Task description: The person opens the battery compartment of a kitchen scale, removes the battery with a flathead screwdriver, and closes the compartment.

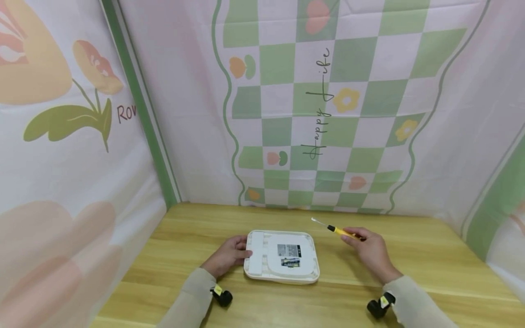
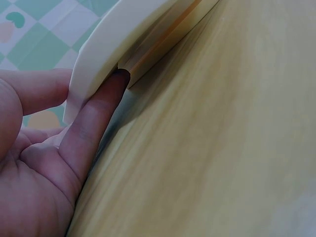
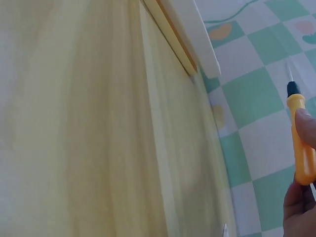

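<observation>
A flat white square device [image 1: 287,239] with rounded corners lies on the table; its kind is not clear. Its upper face carries a grey label [image 1: 287,250] and a small compartment with batteries [image 1: 290,262]. My left hand [image 1: 227,257] grips its left edge, thumb on top. The left wrist view shows a finger [image 2: 94,123] beneath the rim of the device [image 2: 106,47]. To the right, my right hand [image 1: 371,250] holds a yellow-handled screwdriver [image 1: 339,231] by its handle. The screwdriver's tip points up and left, above the table and apart from the device.
A wooden table [image 1: 205,223] spreads beneath both hands. Behind it hangs a green-and-white checked cloth [image 1: 279,100], with a flowered cloth [image 1: 61,173] on the left. A small black camera sits on each wrist.
</observation>
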Motion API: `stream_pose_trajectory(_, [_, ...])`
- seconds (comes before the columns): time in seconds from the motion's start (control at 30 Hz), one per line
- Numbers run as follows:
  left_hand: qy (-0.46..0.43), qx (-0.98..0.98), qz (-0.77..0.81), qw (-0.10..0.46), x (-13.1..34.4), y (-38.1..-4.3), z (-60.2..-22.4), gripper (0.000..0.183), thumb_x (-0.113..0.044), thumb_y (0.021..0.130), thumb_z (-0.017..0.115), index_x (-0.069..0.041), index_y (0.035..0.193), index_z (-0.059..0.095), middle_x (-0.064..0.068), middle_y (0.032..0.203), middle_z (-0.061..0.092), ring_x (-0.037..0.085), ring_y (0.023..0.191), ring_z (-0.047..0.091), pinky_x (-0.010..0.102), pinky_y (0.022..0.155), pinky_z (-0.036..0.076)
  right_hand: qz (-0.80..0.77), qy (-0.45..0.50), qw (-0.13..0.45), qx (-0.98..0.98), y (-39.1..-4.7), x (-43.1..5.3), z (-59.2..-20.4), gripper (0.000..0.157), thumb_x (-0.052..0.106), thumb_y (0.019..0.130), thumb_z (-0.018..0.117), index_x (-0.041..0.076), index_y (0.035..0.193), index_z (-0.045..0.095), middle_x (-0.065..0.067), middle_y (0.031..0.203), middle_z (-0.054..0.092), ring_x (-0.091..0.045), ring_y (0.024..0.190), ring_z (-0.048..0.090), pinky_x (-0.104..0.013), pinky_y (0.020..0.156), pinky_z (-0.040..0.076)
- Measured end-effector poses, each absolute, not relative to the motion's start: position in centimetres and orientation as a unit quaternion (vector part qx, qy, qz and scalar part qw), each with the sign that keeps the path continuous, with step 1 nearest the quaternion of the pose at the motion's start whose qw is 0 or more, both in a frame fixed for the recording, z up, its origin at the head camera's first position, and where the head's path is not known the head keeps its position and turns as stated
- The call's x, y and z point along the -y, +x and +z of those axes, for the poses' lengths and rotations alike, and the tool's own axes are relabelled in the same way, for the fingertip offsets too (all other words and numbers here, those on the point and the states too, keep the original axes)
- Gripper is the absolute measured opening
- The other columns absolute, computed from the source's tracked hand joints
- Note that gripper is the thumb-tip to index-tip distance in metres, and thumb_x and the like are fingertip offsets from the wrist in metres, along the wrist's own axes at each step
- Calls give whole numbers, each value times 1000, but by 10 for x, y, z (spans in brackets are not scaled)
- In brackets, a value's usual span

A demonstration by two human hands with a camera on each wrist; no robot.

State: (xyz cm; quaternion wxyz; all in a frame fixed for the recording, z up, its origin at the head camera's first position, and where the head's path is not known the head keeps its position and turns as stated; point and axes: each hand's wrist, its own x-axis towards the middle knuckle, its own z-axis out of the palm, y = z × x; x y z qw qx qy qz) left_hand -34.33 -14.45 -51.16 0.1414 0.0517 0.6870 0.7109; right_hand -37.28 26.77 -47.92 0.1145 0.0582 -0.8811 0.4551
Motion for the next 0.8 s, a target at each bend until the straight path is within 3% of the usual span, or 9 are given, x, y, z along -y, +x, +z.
stream_pose_trajectory(0.3, [50, -692, 706, 143, 145, -343, -512, 57, 2, 91, 63, 11, 141, 36, 16, 115, 62, 25, 100, 63, 39, 83, 56, 440, 71, 126, 886, -387, -277, -479, 41, 37, 87, 74, 5, 113, 71, -15, 110, 67, -15, 74, 55, -24, 54, 49])
stream_pose_trajectory(0.47, [53, -691, 706, 143, 146, -343, -513, 57, 2, 91, 64, 12, 140, 36, 17, 115, 61, 25, 100, 63, 39, 83, 56, 424, 68, 128, 894, -397, -279, -476, 40, 36, 86, 74, 5, 112, 72, -14, 100, 68, -14, 68, 54, -25, 51, 48])
stream_pose_trajectory(0.6, [55, -690, 708, 144, 146, -343, -514, 57, 2, 91, 65, 12, 140, 37, 17, 116, 61, 26, 100, 63, 39, 83, 56, 402, 75, 129, 903, -408, -282, -475, 39, 36, 87, 73, 7, 112, 72, -12, 100, 70, -16, 77, 59, -26, 62, 49])
stream_pose_trajectory(0.8, [59, -694, 704, 141, 147, -343, -514, 57, 1, 91, 65, 12, 140, 37, 17, 116, 61, 26, 100, 63, 39, 83, 56, 388, 102, 125, 907, -420, -285, -476, 39, 37, 89, 71, 8, 115, 71, -12, 109, 70, -27, 93, 64, -37, 75, 51])
